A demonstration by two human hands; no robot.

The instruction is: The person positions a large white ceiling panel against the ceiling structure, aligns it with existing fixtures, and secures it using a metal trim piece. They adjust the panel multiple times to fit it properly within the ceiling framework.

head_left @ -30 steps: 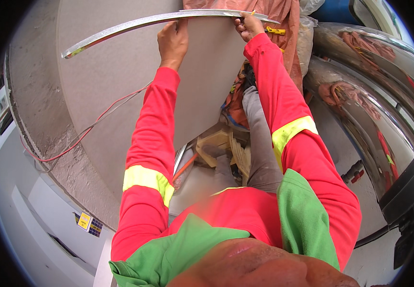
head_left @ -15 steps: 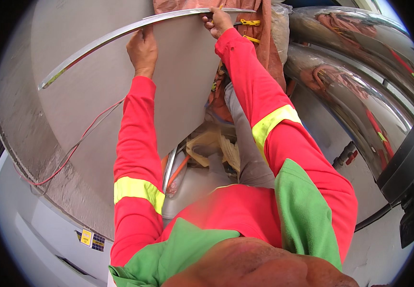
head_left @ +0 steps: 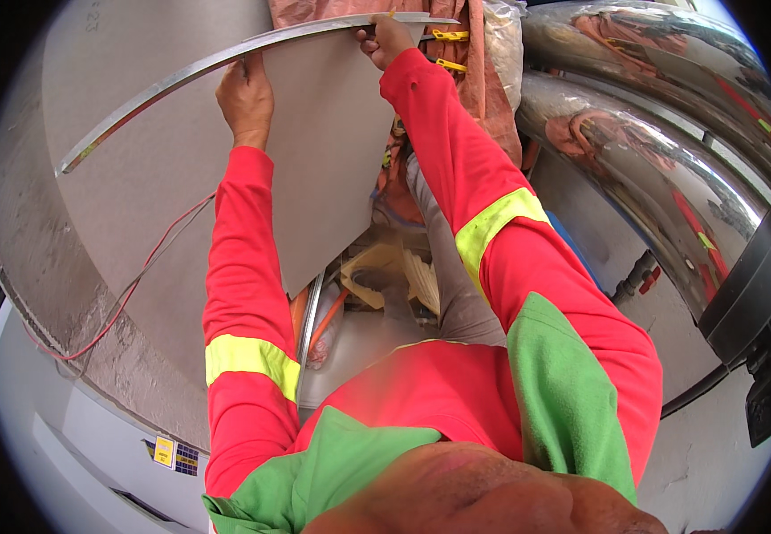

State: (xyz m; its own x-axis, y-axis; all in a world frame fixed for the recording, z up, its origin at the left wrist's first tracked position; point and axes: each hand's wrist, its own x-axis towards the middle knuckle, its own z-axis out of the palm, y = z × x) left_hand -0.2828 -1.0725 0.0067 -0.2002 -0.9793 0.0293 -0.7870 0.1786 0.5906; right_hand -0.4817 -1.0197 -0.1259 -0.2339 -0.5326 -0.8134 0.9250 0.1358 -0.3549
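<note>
A long thin metal strip (head_left: 181,76) runs in a curve along the top edge of a large grey board (head_left: 332,151). My left hand (head_left: 245,98) grips the strip near its middle, fingers wrapped over the edge. My right hand (head_left: 385,40) holds the strip's right end at the board's upper corner. Both arms reach up in red sleeves with yellow reflective bands. The strip's left end (head_left: 69,165) sticks out free over the grey wall.
Two shiny metal ducts (head_left: 653,160) run along the right. Orange cloth with yellow clips (head_left: 450,37) hangs behind the board. A red wire (head_left: 127,294) trails down the rough grey wall at left. Tools and scraps (head_left: 377,285) lie below, beside a metal bar (head_left: 310,320).
The view has shifted, so strip and hands sit further left in the picture. Both hands keep their hold on the strip at the board's top edge.
</note>
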